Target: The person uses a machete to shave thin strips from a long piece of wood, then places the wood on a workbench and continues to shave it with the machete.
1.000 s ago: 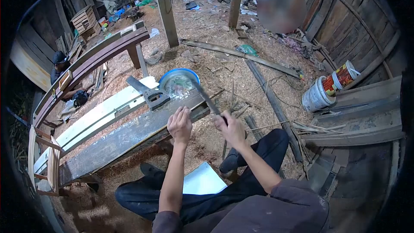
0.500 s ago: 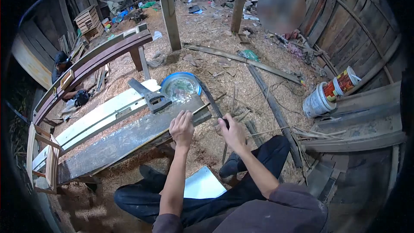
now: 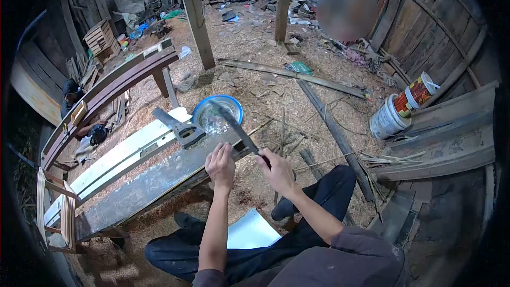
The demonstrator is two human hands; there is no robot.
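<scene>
My right hand (image 3: 277, 171) is closed round the dark handle of a machete (image 3: 236, 126). Its long dark blade slants up and left, passing in front of a blue-rimmed basin (image 3: 240, 107). Beside it, my left hand (image 3: 220, 166) is closed at the edge of a low wooden bench (image 3: 139, 185), fingers wrapped round a thin wooden strip (image 3: 259, 127). The strip pokes out past the bench end under the blade; how far it runs the other way is hard to make out. A handsaw (image 3: 187, 135) lies on the bench near the basin.
A pale board (image 3: 114, 157) lies along the bench. A white sheet (image 3: 252, 230) lies between my legs. Buckets (image 3: 390, 119) stand at right, planks (image 3: 332, 119) lie on shavings, and a curved wooden frame (image 3: 117, 86) stands at left. Another person (image 3: 71, 95) is at far left.
The machete has swung left and up, its blade now crossing the basin. My right hand has moved left, closer to my left hand. The view has shifted slightly.
</scene>
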